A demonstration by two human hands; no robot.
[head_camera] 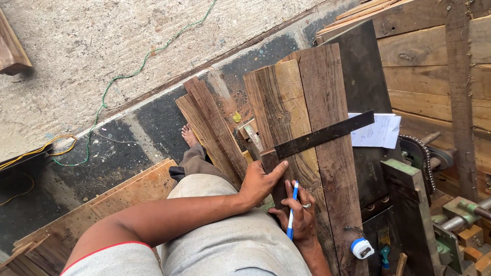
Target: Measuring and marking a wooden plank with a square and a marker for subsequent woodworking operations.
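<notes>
Two hands are kept close together: the left hand [261, 183] is pressed on the try square [307, 144] across the plank [286, 107], and a blue pen [292, 214] is gripped by the right hand [302, 217]. A crooked line could result if the square slips.

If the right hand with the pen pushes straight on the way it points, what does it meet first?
The right hand points its blue pen up the wooden plank. Going straight on, it would likely meet the try square lying across the planks, whose stock the left hand holds; depth is uncertain.

Try square [317, 138] stock mostly under left hand [261, 181]; pen [292, 217] tip possibly hidden.
</notes>
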